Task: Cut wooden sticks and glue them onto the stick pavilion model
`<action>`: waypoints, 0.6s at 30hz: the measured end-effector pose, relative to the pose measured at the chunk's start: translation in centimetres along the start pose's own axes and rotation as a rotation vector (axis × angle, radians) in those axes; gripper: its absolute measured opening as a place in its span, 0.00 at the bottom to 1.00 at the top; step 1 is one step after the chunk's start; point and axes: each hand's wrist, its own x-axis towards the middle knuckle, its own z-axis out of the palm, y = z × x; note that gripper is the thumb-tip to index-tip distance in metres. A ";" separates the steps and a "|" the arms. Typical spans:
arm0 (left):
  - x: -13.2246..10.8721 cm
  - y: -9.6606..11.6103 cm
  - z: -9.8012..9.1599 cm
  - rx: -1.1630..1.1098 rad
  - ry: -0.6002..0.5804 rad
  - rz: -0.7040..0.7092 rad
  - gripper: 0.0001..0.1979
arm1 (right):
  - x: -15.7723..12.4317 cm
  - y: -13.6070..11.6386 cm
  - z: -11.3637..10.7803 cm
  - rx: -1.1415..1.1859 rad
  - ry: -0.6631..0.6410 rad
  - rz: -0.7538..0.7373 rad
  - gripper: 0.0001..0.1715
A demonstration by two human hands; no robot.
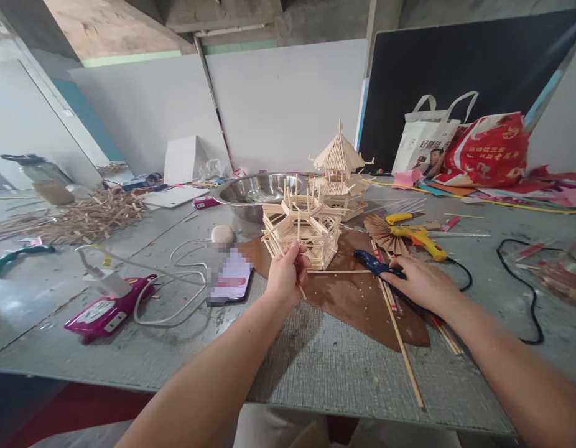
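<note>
My left hand (288, 272) is closed, thumb against fingers, on a thin wooden stick (303, 291) whose end pokes out below. It is in front of a many-sided frame of wooden sticks (301, 227), partly hiding its lower edge. My right hand (421, 281) is closed round a dark blue plier-like hand tool (374, 262); its jaws cannot be made out. A pale stick (341, 271) runs level from beside my left hand to the tool. Both hands are over a brown leaf-shaped mat (351, 305). Long sticks (402, 342) lie across its right part.
A stick pagoda (339, 158) with a pointed roof and a steel bowl (241, 193) stand behind. A yellow glue gun (421, 239) with black cord lies right. Left are a phone (232, 280), a purple power strip (113, 308) with white cable and a stick pile (104, 214).
</note>
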 end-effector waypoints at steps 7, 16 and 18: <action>-0.3 0.0 0.2 -0.009 0.047 0.045 0.13 | 0.1 0.2 0.1 -0.014 -0.004 -0.004 0.21; -0.5 -0.3 0.4 0.007 0.071 0.085 0.11 | 0.0 0.0 0.0 -0.008 -0.011 0.007 0.20; -0.5 -0.3 0.4 0.010 0.075 0.087 0.11 | 0.0 0.1 0.0 -0.006 -0.008 -0.005 0.20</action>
